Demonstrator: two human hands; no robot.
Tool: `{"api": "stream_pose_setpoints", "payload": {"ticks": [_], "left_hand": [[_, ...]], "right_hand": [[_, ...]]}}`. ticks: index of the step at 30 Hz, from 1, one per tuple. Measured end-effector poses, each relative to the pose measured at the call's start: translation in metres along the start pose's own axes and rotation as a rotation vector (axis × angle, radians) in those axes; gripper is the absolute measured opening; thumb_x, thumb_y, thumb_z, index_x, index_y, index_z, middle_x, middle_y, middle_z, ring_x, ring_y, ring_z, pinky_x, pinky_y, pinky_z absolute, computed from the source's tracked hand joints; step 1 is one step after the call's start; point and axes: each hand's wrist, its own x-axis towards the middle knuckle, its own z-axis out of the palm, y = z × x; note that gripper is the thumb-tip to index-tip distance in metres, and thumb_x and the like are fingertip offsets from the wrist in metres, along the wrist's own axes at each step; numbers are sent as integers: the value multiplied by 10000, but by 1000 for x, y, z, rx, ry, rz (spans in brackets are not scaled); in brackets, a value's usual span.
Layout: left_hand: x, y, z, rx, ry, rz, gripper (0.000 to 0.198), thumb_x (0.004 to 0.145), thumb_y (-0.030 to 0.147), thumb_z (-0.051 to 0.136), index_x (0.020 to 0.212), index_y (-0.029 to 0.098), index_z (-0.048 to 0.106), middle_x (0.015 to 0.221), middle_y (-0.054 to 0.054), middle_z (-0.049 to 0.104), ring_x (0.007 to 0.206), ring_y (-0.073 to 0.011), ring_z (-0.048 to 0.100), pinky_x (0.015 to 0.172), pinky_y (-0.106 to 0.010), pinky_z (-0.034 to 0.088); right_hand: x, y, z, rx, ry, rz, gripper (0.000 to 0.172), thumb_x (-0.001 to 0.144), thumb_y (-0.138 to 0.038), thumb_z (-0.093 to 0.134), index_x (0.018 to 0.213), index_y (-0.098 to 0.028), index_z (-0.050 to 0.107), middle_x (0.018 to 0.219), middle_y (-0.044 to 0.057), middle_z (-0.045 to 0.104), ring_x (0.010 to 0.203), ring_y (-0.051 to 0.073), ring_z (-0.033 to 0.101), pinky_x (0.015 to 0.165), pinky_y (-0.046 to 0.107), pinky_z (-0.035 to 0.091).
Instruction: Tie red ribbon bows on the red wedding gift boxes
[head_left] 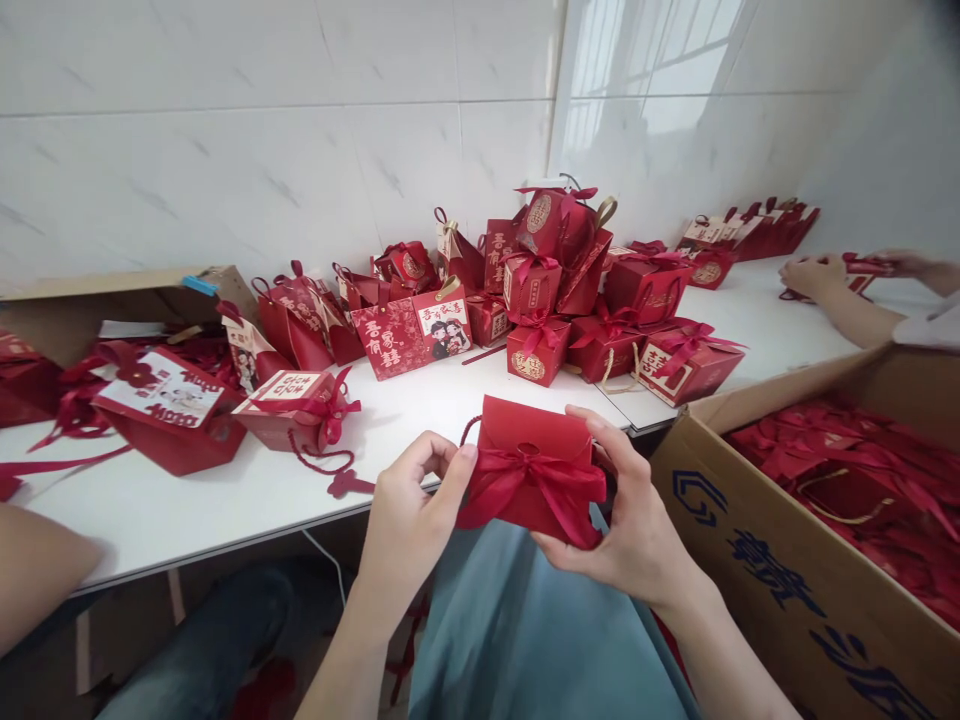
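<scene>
Between my two hands, above my lap at the table's front edge, is a small red gift box (pixel 534 425) with a dark red ribbon bow (pixel 536 485) across its front. A thin twisted cord loop shows at its upper left. My left hand (pixel 420 500) grips the left side, thumb on the ribbon near the corner. With thumb below and fingers at the upper right edge, my right hand (pixel 630 500) holds the other side. The back and underside of the box are hidden. Nearby on the table lies a finished-looking red box (pixel 296 410) with a ribbon and a cord tassel.
Red gift boxes are piled along the white table (pixel 427 410) against the tiled wall. At right stands a cardboard carton (pixel 750 530) full of red ribboned pieces. Another open carton (pixel 135 285) is at left. A co-worker's hands (pixel 825 275) hold a red box at far right; another person's arm (pixel 41 570) is at left.
</scene>
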Motion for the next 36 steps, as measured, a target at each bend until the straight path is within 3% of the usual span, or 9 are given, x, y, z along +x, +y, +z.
{"api": "stream_pose_setpoints", "payload": {"ticks": [3,7,9,12,26,36], "left_hand": [[1,-2,2,31,36,56,280,856,378,515,648,195,477,534,44,458,487,-92,433,432,-186,342],[-13,8,11,237,244,563,138,833,174,563,718,187,488,697,6,510,663,-114,503,627,-224,433],[-21,15,19,338,228,809,122,792,124,609,736,178,515,737,-16,532,707,-129,503,667,-253,443],[-30,23,31,437,179,961,107,779,136,630,726,170,542,721,-34,558,694,-146,492,653,-287,447],[-35,25,33,394,191,974,68,778,107,620,740,138,573,713,-37,554,671,-132,509,589,-272,444],[-38,25,29,314,153,978,87,768,76,622,745,128,557,728,-32,528,657,-115,485,590,-275,460]], "right_hand": [[1,3,0,-22,-22,-14,908,696,-330,727,1406,-284,162,1405,143,358,1286,312,413,1014,510,433],[2,5,1,-63,-16,-52,906,702,-327,722,1412,-248,165,1387,156,377,1297,309,397,1027,501,423],[2,4,1,-62,-13,-52,895,710,-328,715,1413,-241,168,1382,155,382,1300,310,391,1029,505,419],[1,1,0,-24,-10,-43,870,729,-332,701,1415,-246,174,1380,149,388,1307,308,383,1033,499,419],[-3,0,-4,50,53,-90,962,661,-334,779,1422,-222,200,1408,157,361,1316,304,370,1034,477,421],[-2,-1,-10,83,49,-104,939,654,-305,784,1402,-244,220,1402,155,353,1293,307,399,1029,488,414]]}}
